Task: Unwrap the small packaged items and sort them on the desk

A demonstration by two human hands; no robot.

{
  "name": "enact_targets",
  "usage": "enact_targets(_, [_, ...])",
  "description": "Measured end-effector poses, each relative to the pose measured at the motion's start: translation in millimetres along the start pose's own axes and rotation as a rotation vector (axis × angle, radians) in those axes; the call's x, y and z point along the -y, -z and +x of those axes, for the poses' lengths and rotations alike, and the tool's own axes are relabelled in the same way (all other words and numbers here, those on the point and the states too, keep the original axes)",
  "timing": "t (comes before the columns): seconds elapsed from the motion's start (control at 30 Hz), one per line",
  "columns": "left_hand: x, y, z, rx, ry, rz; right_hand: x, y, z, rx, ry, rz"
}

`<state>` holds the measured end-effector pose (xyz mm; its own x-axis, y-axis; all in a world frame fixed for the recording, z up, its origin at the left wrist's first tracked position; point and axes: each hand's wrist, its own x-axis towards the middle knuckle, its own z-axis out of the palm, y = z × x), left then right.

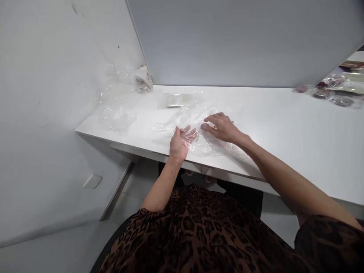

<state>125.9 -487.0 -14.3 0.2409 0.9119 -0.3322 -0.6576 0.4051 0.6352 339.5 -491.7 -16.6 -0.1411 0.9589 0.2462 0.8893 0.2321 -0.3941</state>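
Thin clear plastic film [209, 146], crumpled and glossy, spreads over the white table in front of me. My left hand [180, 144] is at the film's left side, palm turned up. Its fingers show through the film, loosely curled round part of it, with the thumb on the near side. Just to the right, my right hand [222, 127] is over the film, its thumb and fingers apart and a little blurred. Nothing shows between them. Behind the hands lies a flat clear packet with a pale greenish strip [179, 100].
More crumpled clear plastic [116, 117] lies at the table's left end by the wall. A small clear-wrapped item [143, 79] stands in the back corner. Plastic-wrapped items [338, 89] are at the far right. A grey panel [227, 45] rises behind the white table [298, 151].
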Motion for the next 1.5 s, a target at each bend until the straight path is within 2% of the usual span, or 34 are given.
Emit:
enact_targets(0.07, [-2.0,-1.1,-1.5,0.043,-0.024,0.002,11.3,-8.1,9.6,0.109,0.015,-0.056])
enact_targets(0.17, [-11.9,-3.6,-1.9,0.094,-0.063,-0.007,13.1,-9.6,14.2,0.125,-0.003,-0.095])
enact_targets(0.33, [-31.1,2.5,4.3,0.085,-0.161,-0.057,-14.4,6.9,-6.1,0.139,-0.068,-0.066])
enact_targets(0.4, [-33.1,8.4,7.3,0.069,-0.181,-0.063,-27.1,13.6,-17.1,0.144,-0.102,-0.063])
enact_targets(0.5, [-28.9,14.5,9.4,0.047,-0.155,-0.057,-34.3,18.9,-26.0,0.082,-0.113,-0.04])
enact_targets(0.6, [-22.3,14.7,8.4,0.039,-0.119,-0.057,-21.1,14.4,-19.8,0.043,-0.029,0.028])
enact_targets(0.73, [-21.4,14.1,5.8,0.045,-0.119,-0.046,8.1,-0.8,4.1,0.193,0.071,0.043])
enact_targets(0.83, [-27.1,20.3,6.1,0.015,-0.141,-0.033,14.0,-4.2,14.4,0.256,0.069,-0.01])
enact_targets(0.97, [-36.1,36.6,10.2,-0.051,-0.187,-0.057,-13.3,10.5,1.5,0.199,-0.019,-0.004])
enact_targets(1.1, [-43.6,51.4,14.0,-0.119,-0.222,-0.106,-61.9,37.2,-32.0,0.068,-0.255,0.07])
enact_targets(1.17, [-46.3,55.9,14.3,-0.135,-0.248,-0.126,-80.9,48.6,-50.1,0.015,-0.356,0.015])
enact_targets(1.23, [-47.9,58.1,13.7,-0.147,-0.276,-0.136,-88.7,53.9,-64.8,-0.039,-0.38,-0.047])
enact_targets(1.33, [-48.3,57.0,11.0,-0.157,-0.296,-0.132,-73.2,46.6,-73.2,-0.049,-0.213,0.013])
enact_targets(1.43, [-49.3,52.7,6.7,-0.139,-0.305,-0.114,-35.7,25.3,-62.9,0.037,0.031,0.123])
enact_targets(1.5, [-52.1,50.6,3.3,-0.136,-0.316,-0.107,-13.7,10.3,-51.0,0.112,0.145,0.118])
